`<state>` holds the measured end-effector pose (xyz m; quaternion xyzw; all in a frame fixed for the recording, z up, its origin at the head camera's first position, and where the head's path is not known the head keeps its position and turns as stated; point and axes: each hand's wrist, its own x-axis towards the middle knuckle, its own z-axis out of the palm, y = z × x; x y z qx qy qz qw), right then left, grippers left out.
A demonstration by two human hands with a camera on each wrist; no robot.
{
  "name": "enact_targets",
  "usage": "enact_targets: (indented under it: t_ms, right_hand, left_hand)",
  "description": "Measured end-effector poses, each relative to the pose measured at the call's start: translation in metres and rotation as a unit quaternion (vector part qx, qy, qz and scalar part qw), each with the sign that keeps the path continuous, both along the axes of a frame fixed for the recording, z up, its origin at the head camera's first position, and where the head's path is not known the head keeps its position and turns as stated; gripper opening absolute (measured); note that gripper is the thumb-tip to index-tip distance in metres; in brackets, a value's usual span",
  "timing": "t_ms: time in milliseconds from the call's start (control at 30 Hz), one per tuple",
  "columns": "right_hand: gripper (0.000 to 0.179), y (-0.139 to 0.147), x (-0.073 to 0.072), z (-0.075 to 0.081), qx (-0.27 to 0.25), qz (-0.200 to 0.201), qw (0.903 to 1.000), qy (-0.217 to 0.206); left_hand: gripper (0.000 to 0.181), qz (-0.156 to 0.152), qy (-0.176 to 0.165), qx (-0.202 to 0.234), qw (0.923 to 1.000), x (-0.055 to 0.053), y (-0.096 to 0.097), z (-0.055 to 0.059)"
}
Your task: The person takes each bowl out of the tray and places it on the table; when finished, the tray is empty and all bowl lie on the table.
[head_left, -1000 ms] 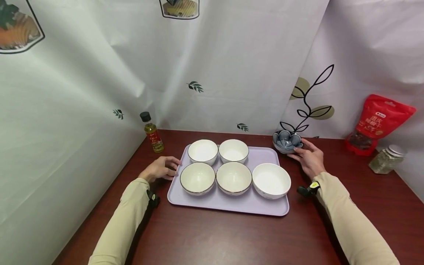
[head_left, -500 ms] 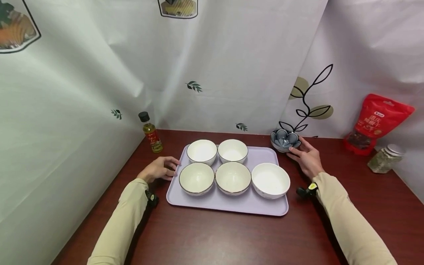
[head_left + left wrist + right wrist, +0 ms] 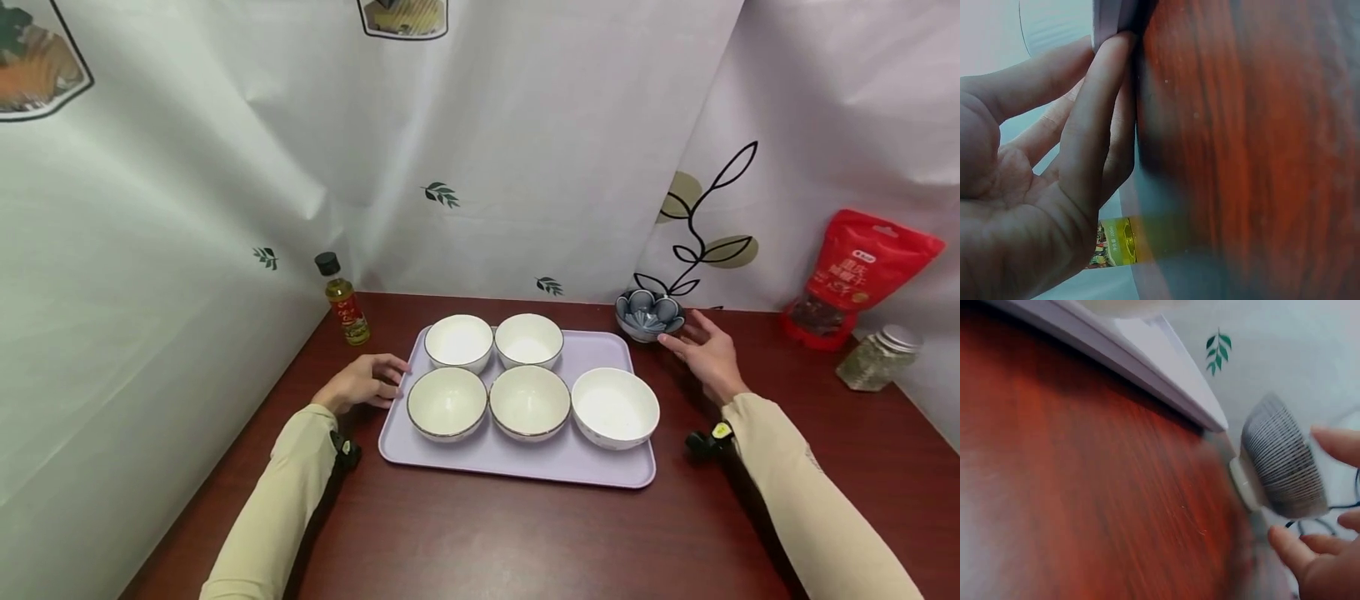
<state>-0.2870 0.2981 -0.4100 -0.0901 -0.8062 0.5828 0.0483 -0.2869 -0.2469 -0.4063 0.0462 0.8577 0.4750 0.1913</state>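
Observation:
A lilac tray [image 3: 517, 468] bears several white bowls; the front right one [image 3: 614, 408] has no dark rim line. At the tray's left edge is my left hand [image 3: 362, 383], and the left wrist view shows its thumb and fingers [image 3: 1094, 119] pinching the rim. A small blue-grey petal-shaped bowl [image 3: 649, 317] stands upright on the table behind the tray's right corner. Beside it my right hand [image 3: 708, 357] has its fingers spread. In the right wrist view, a gap shows between the fingertips [image 3: 1285, 540] and the bowl's ribbed outside [image 3: 1282, 462].
An oil bottle [image 3: 347, 308] stands at the back left of the dark red table [image 3: 480, 542]. At the right are a red pouch [image 3: 851, 279] and a glass jar [image 3: 877, 360] with a metal lid. A patterned sheet [image 3: 495, 150] hangs along the back.
My right hand has let go of the petal-shaped bowl and drawn slightly away to the right. The bowl stays near the back wall. My left hand and the tray have not moved.

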Motion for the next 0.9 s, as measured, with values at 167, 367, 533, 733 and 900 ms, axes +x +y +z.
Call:
enact_targets:
  t_ms: [167, 367, 533, 733, 900]
  right_hand:
    - [0.09, 0.003, 0.027, 0.007, 0.125, 0.021, 0.9919, 0.004]
    - [0.079, 0.001, 0.06, 0.016, 0.139, 0.108, 0.984, 0.028]
    - [0.07, -0.004, 0.08, 0.016, 0.146, 0.218, 0.9639, 0.047]
    - [0.062, -0.01, 0.089, 0.01, 0.1, 0.309, 0.9449, 0.04]
    - [0.058, -0.012, 0.088, 0.008, 0.105, 0.304, 0.946, 0.041]
  left_hand:
    - [0.048, -0.001, -0.001, -0.001, 1.0, 0.0, 0.002, 0.001]
    - [0.047, -0.004, 0.001, -0.002, 1.0, -0.001, 0.003, 0.001]
    - [0.046, 0.002, -0.001, -0.007, 1.0, -0.002, 0.002, 0.001]
    - [0.046, 0.007, -0.006, -0.011, 0.9999, -0.002, 0.002, 0.001]
    - [0.046, 0.003, -0.004, -0.01, 0.9999, -0.003, 0.002, 0.001]
